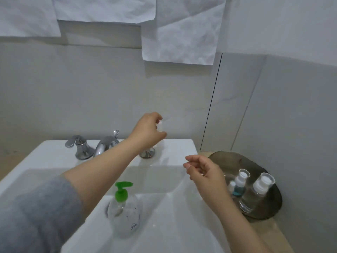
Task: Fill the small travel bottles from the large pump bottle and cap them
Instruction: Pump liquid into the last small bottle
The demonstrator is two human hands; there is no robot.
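The large clear pump bottle with a green pump head stands in the white sink basin, near the front. My left hand reaches to the back ledge of the sink and grips a small clear travel bottle with a white top; most of it is hidden by my fingers. My right hand hovers over the sink's right rim with fingers loosely curled and holds nothing. Three capped travel bottles stand on a dark tray at the right: a large clear one, a blue-filled one and a tiny one.
A chrome faucet with a left handle and a right handle base sits on the sink's back ledge. A wooden counter carries the tray. White paper sheets hang on the wall above.
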